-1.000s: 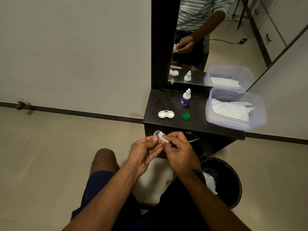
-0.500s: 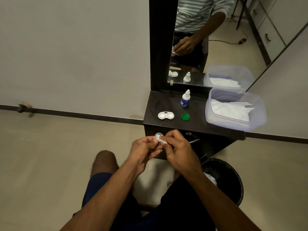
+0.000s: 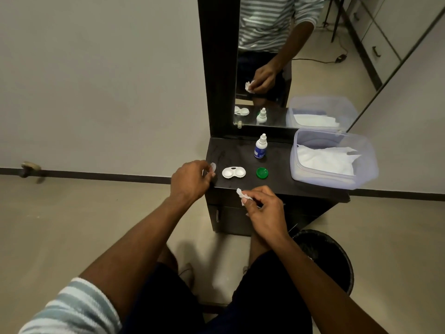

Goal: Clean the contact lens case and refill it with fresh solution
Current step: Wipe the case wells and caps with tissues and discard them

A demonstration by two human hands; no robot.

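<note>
At frame centre, the left hand [image 3: 190, 180] is pinching what looks like a clear cap [image 3: 213, 168]; the right hand [image 3: 263, 208] is gripping a crumpled tissue [image 3: 241, 194]. The lens case [image 3: 233, 172] is lying open between them, long axis left-right.

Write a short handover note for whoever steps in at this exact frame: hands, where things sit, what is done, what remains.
Left hand pinches a clear cap at the shelf's left edge. Right hand pinches a small tissue wad.
On the dark shelf: open white lens case, green cap, solution bottle, tissue tub. Bin on the floor at right.
Done: both caps are off.
Left, likely: bin the wad, fill both wells, screw the caps on.
</note>
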